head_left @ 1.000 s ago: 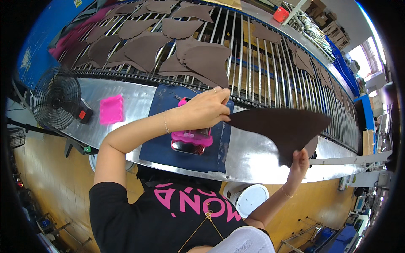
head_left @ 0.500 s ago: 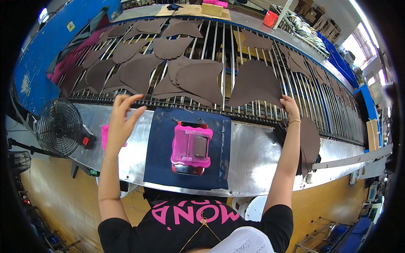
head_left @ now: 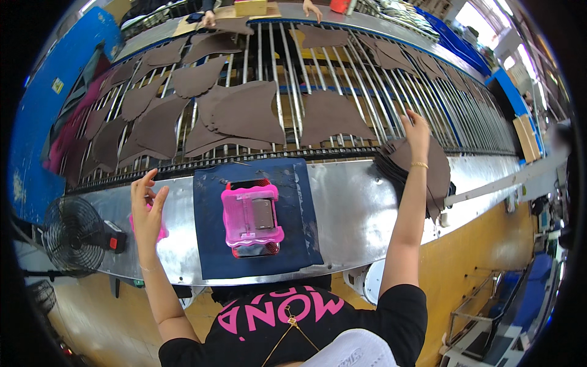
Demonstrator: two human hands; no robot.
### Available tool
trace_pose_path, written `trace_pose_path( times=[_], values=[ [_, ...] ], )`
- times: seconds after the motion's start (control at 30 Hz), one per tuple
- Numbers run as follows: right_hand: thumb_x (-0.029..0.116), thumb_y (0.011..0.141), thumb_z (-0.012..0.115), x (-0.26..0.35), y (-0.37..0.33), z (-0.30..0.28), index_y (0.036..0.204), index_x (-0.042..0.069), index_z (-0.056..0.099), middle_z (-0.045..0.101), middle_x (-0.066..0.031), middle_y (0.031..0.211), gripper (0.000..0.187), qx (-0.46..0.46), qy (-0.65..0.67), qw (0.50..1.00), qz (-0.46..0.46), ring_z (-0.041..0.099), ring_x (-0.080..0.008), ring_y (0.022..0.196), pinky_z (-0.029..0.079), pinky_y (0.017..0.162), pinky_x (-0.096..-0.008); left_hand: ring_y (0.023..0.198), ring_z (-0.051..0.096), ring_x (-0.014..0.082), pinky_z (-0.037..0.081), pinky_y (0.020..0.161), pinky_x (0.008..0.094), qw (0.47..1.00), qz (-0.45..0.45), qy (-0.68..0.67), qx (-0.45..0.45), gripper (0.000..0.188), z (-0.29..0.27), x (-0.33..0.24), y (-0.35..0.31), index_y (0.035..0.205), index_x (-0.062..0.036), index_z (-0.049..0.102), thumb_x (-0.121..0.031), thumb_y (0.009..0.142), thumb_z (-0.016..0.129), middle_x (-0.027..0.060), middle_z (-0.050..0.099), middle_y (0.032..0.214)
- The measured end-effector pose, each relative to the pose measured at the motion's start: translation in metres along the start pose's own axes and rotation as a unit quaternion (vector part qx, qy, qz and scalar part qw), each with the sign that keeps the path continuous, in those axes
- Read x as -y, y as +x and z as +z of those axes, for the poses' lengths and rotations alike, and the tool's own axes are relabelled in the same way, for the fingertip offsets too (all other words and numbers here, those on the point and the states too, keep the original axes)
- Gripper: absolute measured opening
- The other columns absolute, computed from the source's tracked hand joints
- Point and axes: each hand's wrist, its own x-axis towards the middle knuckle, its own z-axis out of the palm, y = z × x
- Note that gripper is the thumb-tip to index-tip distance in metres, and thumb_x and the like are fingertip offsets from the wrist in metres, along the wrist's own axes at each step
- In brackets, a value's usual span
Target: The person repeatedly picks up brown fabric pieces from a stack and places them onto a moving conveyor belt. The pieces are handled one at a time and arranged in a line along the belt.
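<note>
My right hand [head_left: 418,134] is raised over the roller conveyor, above a stack of dark brown pieces [head_left: 435,177]. Its fingers are a little apart and nothing shows in them. A single brown cut piece [head_left: 333,119] lies flat on the rollers to its left, not touched by it. My left hand [head_left: 147,205] hovers over the near metal ledge, fingers apart and holding nothing, partly covering a small pink object [head_left: 162,230]. Between my hands, a pink plastic frame [head_left: 235,214] sits over a dark, red-edged object [head_left: 260,250] on a dark blue mat [head_left: 211,260].
Overlapping brown pieces [head_left: 241,110] cover the conveyor's left part. Across it, another person's hand [head_left: 210,19] is at a brown piece; a second hand [head_left: 312,11] is near the far edge. A black fan [head_left: 73,235] stands left; a pale bar [head_left: 507,183] juts in at right.
My right hand has let go of the single brown piece's corner and moved off to its right. My left hand has lowered slightly. Another person's hands have appeared across the conveyor. The view has shifted.
</note>
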Motion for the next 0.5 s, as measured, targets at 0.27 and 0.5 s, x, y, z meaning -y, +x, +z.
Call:
trace_pose_path(
  times=[0.27,0.5],
  values=[
    [0.056,0.080,0.062,-0.081,-0.137,-0.122,0.105,0.005,0.067,0.065,-0.0178,0.104,0.057,0.017,-0.287,0.874,0.392,0.062,-0.0370,0.098,0.050,0.081,-0.0473,0.071,0.045,0.0057,0.038,0.067,0.0190,0.986,0.015,-0.157,0.049,0.036,0.021,0.010,0.007,0.128,-0.0053,0.051,-0.009,0.093,0.056,-0.0031,0.047,0.074],
    [0.040,0.088,0.059,-0.047,-0.151,-0.107,0.099,0.004,0.066,0.067,-0.0173,0.093,0.038,-0.009,-0.421,0.845,0.328,0.065,-0.0339,0.087,0.051,0.074,-0.0456,0.072,0.046,0.0066,0.039,0.066,0.0214,0.987,0.038,-0.142,0.069,0.036,0.032,-0.008,0.001,0.127,-0.0060,0.053,-0.010,0.092,0.059,-0.0020,0.049,0.075]
  ],
)
